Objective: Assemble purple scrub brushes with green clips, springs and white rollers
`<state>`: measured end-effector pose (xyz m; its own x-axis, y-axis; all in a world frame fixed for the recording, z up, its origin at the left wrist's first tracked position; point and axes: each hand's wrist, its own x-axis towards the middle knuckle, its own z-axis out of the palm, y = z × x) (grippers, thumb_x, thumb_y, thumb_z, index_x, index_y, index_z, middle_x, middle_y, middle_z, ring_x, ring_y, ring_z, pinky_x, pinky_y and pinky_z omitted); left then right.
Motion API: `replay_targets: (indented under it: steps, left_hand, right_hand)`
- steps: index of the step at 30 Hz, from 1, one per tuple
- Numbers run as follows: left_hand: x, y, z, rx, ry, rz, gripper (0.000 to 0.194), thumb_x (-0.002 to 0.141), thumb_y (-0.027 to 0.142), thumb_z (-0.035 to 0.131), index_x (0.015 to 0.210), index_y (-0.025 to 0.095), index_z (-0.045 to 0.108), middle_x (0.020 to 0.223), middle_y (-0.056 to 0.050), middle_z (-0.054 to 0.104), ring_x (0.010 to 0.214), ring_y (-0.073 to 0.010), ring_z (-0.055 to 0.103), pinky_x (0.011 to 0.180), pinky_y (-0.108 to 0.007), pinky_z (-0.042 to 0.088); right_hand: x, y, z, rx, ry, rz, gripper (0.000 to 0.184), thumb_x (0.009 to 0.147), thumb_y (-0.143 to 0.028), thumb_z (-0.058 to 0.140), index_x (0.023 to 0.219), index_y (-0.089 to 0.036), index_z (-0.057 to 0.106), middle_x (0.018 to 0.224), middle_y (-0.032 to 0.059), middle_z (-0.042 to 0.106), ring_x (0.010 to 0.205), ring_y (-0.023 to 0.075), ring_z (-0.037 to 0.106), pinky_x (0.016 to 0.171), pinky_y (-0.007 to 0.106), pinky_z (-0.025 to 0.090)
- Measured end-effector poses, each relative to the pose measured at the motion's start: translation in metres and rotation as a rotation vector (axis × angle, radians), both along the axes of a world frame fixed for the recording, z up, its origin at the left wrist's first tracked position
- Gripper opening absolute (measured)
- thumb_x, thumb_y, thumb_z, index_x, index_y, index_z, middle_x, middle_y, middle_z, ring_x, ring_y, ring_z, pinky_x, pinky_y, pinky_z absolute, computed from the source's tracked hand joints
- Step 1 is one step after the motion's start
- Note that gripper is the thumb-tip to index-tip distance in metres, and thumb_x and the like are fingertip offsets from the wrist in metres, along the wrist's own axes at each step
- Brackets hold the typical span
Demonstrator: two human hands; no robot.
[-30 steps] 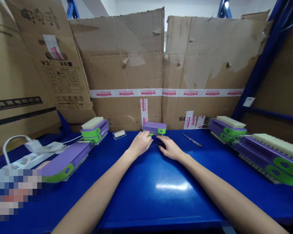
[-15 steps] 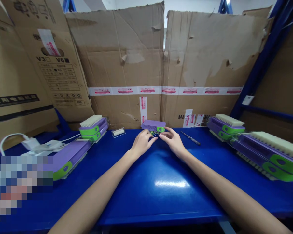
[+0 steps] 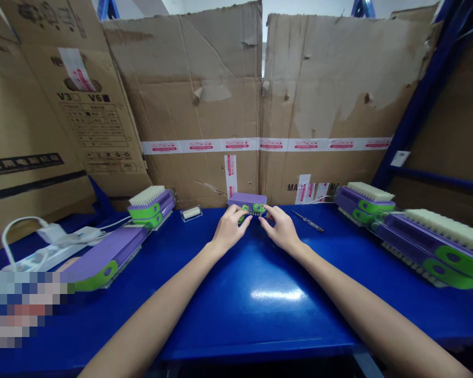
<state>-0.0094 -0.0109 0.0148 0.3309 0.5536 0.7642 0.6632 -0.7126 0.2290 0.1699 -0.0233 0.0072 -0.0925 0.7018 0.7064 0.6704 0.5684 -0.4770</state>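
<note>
My left hand point(image 3: 229, 229) and my right hand point(image 3: 280, 229) work close together at the back of the blue table. Just beyond them sits a purple and green brush block point(image 3: 246, 199), its green end toward the right. The fingers of my left hand are closed around a small green part point(image 3: 243, 211) in front of the block. My right thumb and index finger curl together by the block's green end. Whatever they pinch is too small and too covered to name. Right of that hand lies a thin screwdriver point(image 3: 308, 221).
A small clear case with a pale bar point(image 3: 191, 212) lies left of my hands. Purple-green brush blocks with cream pads stand at left point(image 3: 152, 206) and right point(image 3: 437, 247). A white power strip point(image 3: 49, 254) has cables at far left. Cardboard point(image 3: 189, 115) walls the back.
My right fingertips have shifted slightly down and are a little closer together. The green part by my left fingers shows more clearly. The view has tilted slightly.
</note>
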Motion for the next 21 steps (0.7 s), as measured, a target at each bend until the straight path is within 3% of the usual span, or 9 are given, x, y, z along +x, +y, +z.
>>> replay_targets:
  steps: [2,6,12,16,19,21]
  left_hand:
    - [-0.003,0.0,0.0,0.124,0.094,0.02,0.023,0.088,0.028,0.051,0.1,0.014,0.064,0.093,-0.008,0.06,0.089,-0.0182,0.058,0.08,-0.031,0.046]
    - [-0.006,-0.003,0.003,0.321,0.259,0.064,0.023,0.091,0.024,0.045,0.102,0.014,0.062,0.097,-0.01,0.062,0.091,-0.0196,0.057,0.079,-0.033,0.043]
    - [-0.006,-0.002,0.005,0.286,0.335,0.03,0.024,0.092,0.022,0.043,0.084,0.016,0.065,0.086,-0.007,0.064,0.081,-0.0173,0.057,0.074,-0.032,0.04]
    - [-0.007,0.002,0.006,0.147,0.1,0.048,0.02,0.087,0.028,0.054,0.077,0.017,0.067,0.08,-0.005,0.064,0.077,-0.0164,0.058,0.072,-0.031,0.042]
    - [-0.006,0.004,0.008,-0.015,-0.199,0.055,0.018,0.081,0.031,0.061,0.071,0.018,0.068,0.075,-0.003,0.064,0.072,-0.0148,0.059,0.071,-0.029,0.044]
    - [-0.006,0.005,0.01,-0.148,-0.401,0.071,0.021,0.076,0.036,0.065,0.066,0.017,0.068,0.071,-0.003,0.065,0.068,-0.0146,0.059,0.067,-0.028,0.045]
  right_hand:
    - [0.002,0.0,-0.001,0.026,-0.149,-0.013,0.035,0.084,-0.03,0.052,0.116,-0.016,0.059,0.094,0.0112,0.062,0.087,0.0229,0.058,0.078,0.034,0.048]
    - [0.002,0.003,-0.004,-0.012,-0.247,0.05,0.038,0.082,-0.026,0.056,0.119,-0.016,0.057,0.099,0.0109,0.063,0.09,0.0225,0.059,0.08,0.035,0.049]
    - [0.005,0.006,-0.006,-0.095,-0.22,0.107,0.044,0.081,-0.027,0.06,0.124,-0.019,0.054,0.091,0.0071,0.066,0.081,0.0198,0.061,0.078,0.034,0.049]
    - [0.009,0.009,-0.004,-0.049,-0.133,0.0,0.052,0.078,-0.036,0.063,0.126,-0.018,0.052,0.099,0.0101,0.066,0.092,0.0246,0.059,0.084,0.041,0.047]
    - [0.009,0.011,-0.003,-0.06,0.134,-0.087,0.071,0.072,-0.046,0.068,0.132,-0.015,0.044,0.109,0.0138,0.062,0.097,0.0271,0.058,0.085,0.043,0.048]
    - [0.008,0.011,-0.003,-0.151,0.327,-0.06,0.08,0.069,-0.05,0.069,0.134,-0.015,0.04,0.107,0.0132,0.061,0.092,0.0253,0.06,0.081,0.041,0.05]
